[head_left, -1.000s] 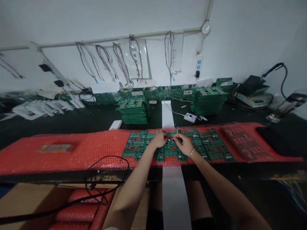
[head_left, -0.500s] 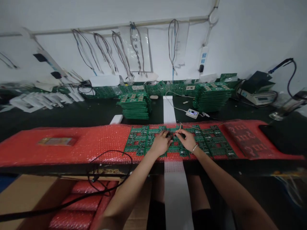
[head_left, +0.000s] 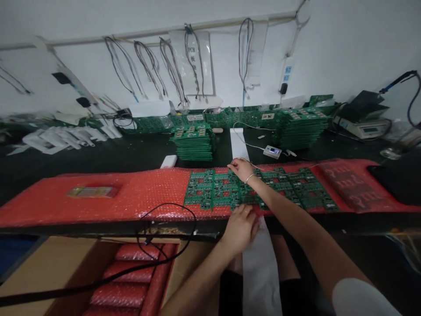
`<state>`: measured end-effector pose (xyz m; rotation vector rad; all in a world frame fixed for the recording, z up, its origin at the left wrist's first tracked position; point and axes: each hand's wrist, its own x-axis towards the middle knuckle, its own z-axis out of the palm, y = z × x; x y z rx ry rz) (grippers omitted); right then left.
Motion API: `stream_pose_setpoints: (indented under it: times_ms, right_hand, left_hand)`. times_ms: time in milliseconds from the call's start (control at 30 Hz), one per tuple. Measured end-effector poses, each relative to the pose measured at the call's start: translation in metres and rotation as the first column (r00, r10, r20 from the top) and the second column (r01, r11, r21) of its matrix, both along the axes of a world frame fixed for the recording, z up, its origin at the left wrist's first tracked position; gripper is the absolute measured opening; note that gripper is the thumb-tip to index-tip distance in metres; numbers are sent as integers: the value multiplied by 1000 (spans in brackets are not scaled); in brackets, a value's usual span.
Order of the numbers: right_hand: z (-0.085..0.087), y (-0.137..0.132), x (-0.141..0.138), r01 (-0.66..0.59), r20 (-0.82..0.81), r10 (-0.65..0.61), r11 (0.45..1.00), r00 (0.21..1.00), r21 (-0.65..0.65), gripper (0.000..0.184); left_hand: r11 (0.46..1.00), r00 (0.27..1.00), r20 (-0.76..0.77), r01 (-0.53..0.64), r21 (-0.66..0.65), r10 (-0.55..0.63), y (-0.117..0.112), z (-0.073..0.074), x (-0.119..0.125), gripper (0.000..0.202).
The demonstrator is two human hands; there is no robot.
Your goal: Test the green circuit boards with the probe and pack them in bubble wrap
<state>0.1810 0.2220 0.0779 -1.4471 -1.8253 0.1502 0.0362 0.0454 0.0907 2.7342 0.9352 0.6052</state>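
A row of green circuit boards (head_left: 226,193) lies on red bubble wrap (head_left: 158,188). My left hand (head_left: 239,228) is at the row's front edge, fingers curled over the near edge of a circuit board (head_left: 249,197) that looks blurred. Beyond the row's back edge is my right hand (head_left: 241,169), its fingers pinched together. A thin cable (head_left: 261,167) runs into this hand, its end hidden by the fingers. Under the hands, a white strip (head_left: 240,142) passes beneath the wrap and hangs down over my lap.
Two stacks of green boards, one left (head_left: 192,145) and one right (head_left: 301,129), stand behind. A small meter with a lit screen (head_left: 272,152) sits between them. More wrapped boards (head_left: 357,184) lie at right. Below left is a carton (head_left: 42,272) of red bubble-wrapped bundles, crossed by a black cable (head_left: 108,278).
My hands have moved apart: the right one went back past the boards with the thin cable, the left one came toward me to the front edge. The view has shifted slightly.
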Motion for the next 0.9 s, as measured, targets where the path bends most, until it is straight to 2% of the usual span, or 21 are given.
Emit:
stream_pose_setpoints:
  times_ms: [100,200,367,600,900]
  right_hand:
    - [-6,4,-4,11,103,-9,1000,995,-23,19]
    - [-4,1,-4,24,177,-9,996,984,-80,17]
    - [3,-3,-4,28,234,1,992,972,-121,18]
    - [5,-6,-3,22,228,8,991,974,-129,16]
    - [5,-5,-2,8,289,36,989,957,-150,21]
  left_hand:
    - [997,997,65,44,-65,-40,-28,-13,-14,13]
    - [995,995,99,6,-100,4,-40,-24,-24,18]
    - [995,998,39,-39,-87,42,-43,-32,-33,32]
    - [999,997,-51,49,5,-49,-45,-45,-44,56]
    - [997,993,-100,69,39,-65,-45,-53,-49,60]
